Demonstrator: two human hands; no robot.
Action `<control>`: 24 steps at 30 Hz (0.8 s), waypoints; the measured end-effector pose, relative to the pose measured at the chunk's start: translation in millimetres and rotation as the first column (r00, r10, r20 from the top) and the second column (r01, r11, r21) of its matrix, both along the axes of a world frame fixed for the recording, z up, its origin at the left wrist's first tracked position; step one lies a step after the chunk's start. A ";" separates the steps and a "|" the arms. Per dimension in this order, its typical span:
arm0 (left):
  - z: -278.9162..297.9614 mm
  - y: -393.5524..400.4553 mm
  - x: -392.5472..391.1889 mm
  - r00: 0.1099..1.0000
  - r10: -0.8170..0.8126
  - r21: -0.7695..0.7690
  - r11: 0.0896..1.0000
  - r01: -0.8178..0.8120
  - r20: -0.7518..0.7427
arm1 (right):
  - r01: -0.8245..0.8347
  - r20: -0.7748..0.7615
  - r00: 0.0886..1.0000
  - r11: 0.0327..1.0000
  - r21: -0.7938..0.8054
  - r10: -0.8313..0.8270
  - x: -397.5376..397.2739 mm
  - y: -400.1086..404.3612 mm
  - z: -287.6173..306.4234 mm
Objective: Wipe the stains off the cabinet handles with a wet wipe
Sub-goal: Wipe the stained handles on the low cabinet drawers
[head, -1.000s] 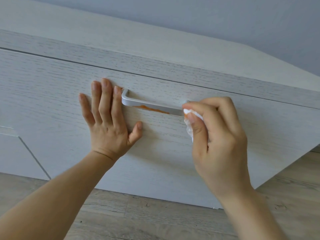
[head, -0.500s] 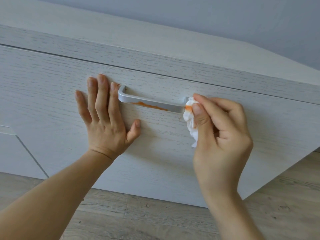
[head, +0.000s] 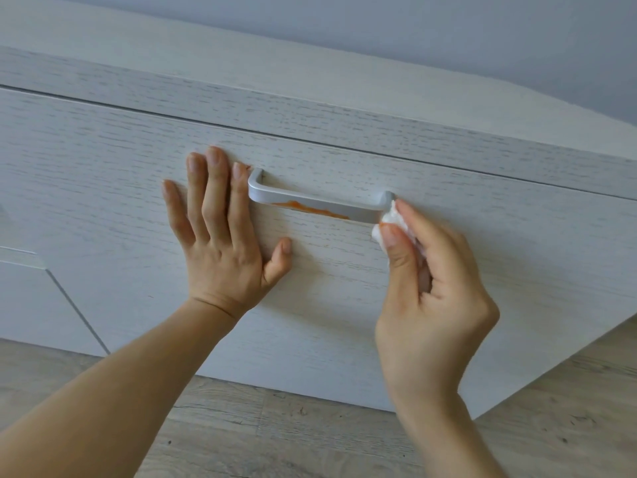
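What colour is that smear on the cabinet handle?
Orange, along the lower edge of the silver handle; the stain shows clearly in the head view.

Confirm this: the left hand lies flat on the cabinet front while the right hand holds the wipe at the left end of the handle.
Not quite. The head view shows the right hand holding the wipe at the right end of the handle, not the left. The left hand does lie flat on the cabinet front.

The left hand (head: pixel 220 246) lies flat on the pale grey wooden cabinet front (head: pixel 120 174), fingers straight, just at nine o'clock of the silver metal bar handle (head: pixel 317 201). An orange smear (head: pixel 306 208) runs along the bar's lower edge. At the handle's three o'clock end, the right hand (head: pixel 431 305) pinches a crumpled white wet wipe (head: pixel 387 224) against it.
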State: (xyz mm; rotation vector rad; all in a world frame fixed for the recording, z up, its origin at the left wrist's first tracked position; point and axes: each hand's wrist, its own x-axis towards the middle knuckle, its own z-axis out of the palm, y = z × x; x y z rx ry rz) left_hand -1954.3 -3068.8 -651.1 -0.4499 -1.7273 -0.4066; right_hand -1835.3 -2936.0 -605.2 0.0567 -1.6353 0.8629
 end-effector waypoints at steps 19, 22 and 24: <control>-3.6 -0.9 -3.7 1.000 0.002 -0.010 1.000 -0.003 -0.017 | 0.231 -0.213 0.968 0.819 0.526 -0.136 -5.8 15.1 8.1; -3.3 -0.3 -4.2 1.000 0.001 -0.016 1.000 -0.002 -0.021 | 0.252 -0.215 0.964 0.796 0.550 -0.157 -4.2 20.7 8.3; -3.4 -0.5 -3.9 1.000 0.007 -0.014 1.000 -0.007 -0.023 | 0.262 -0.219 0.961 0.806 0.531 -0.168 -2.7 23.0 7.5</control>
